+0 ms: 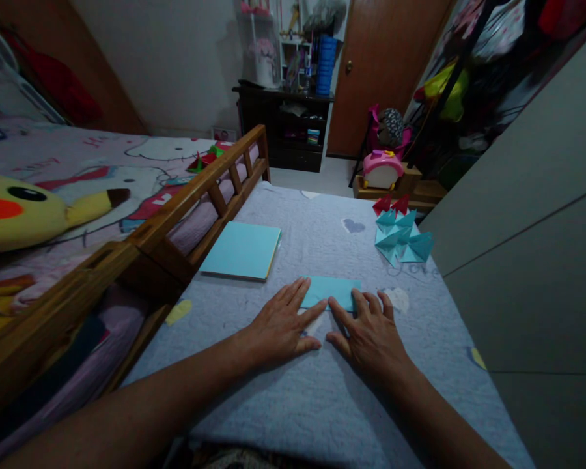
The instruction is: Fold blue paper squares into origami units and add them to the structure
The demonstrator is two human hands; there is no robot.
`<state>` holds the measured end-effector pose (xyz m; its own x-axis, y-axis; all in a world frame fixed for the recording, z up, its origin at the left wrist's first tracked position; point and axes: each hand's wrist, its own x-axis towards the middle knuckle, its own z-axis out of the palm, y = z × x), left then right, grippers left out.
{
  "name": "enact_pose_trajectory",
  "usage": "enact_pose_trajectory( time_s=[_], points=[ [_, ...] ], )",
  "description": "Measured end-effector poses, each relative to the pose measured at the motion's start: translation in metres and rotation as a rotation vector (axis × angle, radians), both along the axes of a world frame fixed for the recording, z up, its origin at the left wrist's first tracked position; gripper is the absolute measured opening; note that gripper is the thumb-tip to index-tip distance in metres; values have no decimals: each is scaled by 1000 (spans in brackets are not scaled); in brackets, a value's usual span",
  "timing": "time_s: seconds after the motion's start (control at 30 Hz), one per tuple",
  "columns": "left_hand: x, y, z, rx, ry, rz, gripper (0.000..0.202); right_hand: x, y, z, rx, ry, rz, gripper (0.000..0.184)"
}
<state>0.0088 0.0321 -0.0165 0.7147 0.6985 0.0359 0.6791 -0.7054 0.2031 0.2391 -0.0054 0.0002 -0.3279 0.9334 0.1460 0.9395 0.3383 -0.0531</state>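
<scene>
A light-blue sheet of paper (332,291), folded into a narrow rectangle, lies flat on the cloth-covered surface (303,228). My left hand (286,319) rests over its left end with the fingers stretched out. On the right end, my right hand (368,326) presses with spread fingertips. Both index fingers touch the near edge around its middle, close to each other. Beyond my left hand sits a square stack of light-blue paper (243,251). Folded light-blue paper pieces (400,238) stand at the far right, with red folded pieces (390,204) behind them.
A wooden bed rail (195,202) runs along the left side. Past it is a bed with a yellow plush toy (24,215) and red and green folded paper (205,159). A pale cabinet (532,260) borders the right. A dark shelf unit (283,127) stands at the back.
</scene>
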Motion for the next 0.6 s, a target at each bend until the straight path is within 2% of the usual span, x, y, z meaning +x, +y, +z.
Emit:
enact_pose_trajectory(
  time_s=[0.4,0.6],
  points=[
    [-1,-2,-1,73,25,-17,75,-3,-1,7,14,-117,-16,57],
    [2,-3,4,71,63,-15,76,-2,0,4,30,-153,-13,58]
  ],
)
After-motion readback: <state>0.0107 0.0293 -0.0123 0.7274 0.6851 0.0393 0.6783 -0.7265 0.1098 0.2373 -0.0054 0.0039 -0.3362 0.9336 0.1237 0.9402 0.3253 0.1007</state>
